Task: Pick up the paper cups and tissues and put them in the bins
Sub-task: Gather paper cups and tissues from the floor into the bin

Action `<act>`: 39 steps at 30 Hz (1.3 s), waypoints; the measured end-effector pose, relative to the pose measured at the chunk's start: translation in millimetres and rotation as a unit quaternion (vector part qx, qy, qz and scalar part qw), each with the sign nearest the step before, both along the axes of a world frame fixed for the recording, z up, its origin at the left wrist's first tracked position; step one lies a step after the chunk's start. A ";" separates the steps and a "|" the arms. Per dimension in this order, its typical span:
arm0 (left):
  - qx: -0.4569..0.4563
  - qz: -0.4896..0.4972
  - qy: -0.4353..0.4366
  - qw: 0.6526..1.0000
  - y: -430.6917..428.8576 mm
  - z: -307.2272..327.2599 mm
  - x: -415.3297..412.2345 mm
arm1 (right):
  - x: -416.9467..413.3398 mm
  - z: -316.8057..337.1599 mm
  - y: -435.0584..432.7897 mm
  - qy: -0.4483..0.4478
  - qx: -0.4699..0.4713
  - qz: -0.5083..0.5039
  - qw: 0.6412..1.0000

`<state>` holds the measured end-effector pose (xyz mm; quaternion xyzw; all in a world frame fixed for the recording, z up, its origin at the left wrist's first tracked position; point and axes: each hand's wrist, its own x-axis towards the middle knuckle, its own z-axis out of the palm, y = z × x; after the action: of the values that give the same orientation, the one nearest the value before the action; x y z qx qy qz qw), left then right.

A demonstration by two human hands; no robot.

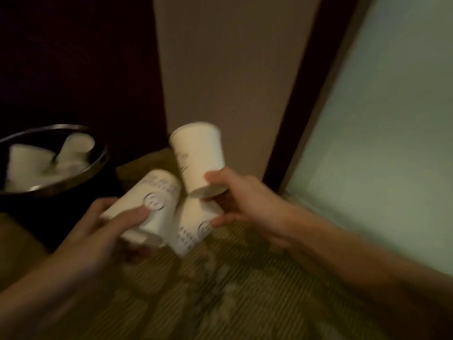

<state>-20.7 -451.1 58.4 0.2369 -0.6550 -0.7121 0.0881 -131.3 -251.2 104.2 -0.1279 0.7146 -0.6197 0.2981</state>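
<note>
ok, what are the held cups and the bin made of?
The held cups look like paper: matte off-white walls with printed marks. The bin has a dark matte body, material unclear in the dim light; its rim ring looks like polished metal, with bright glints.

Dim, warm-toned view. The upper left is near black. The bin [73,204] wall merges into it, and only the metal rim shows a faint gleam. The brightest area is the pale green panel [392,119] at right, evenly lit and without glare. Motion blur smears the left hand [98,231], right hand [245,200] and cups [198,155], whose print is unreadable. Floor [245,290] stripes soften toward the bottom edge. Vertical wall lines lean outward from wide-angle distortion.
</note>
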 end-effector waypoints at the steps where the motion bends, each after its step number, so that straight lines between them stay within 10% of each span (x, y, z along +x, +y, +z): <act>1: -0.015 -0.009 0.006 1.000 -1.6 -4.2 4.6 | 0.4 -5.7 -11.4 -0.012 -0.002 -0.013 1.000; 9: -0.178 0.041 0.041 0.982 -75.3 -2.0 23.4 | -14.9 -17.2 -109.0 -0.015 -0.004 0.059 0.998; 19: -0.435 0.213 0.082 0.871 -200.7 62.1 -4.6 | -39.8 1.2 -185.5 0.040 -0.043 0.049 0.997; 39: -0.589 -0.054 -0.195 0.783 -278.1 -25.6 -60.3 | -49.5 -19.2 -231.5 0.058 -0.065 0.044 0.995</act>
<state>-81.0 -729.1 32.8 0.2364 -0.9620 -0.1303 0.0423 -180.8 -482.7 84.9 -0.2139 0.6826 -0.6429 0.2738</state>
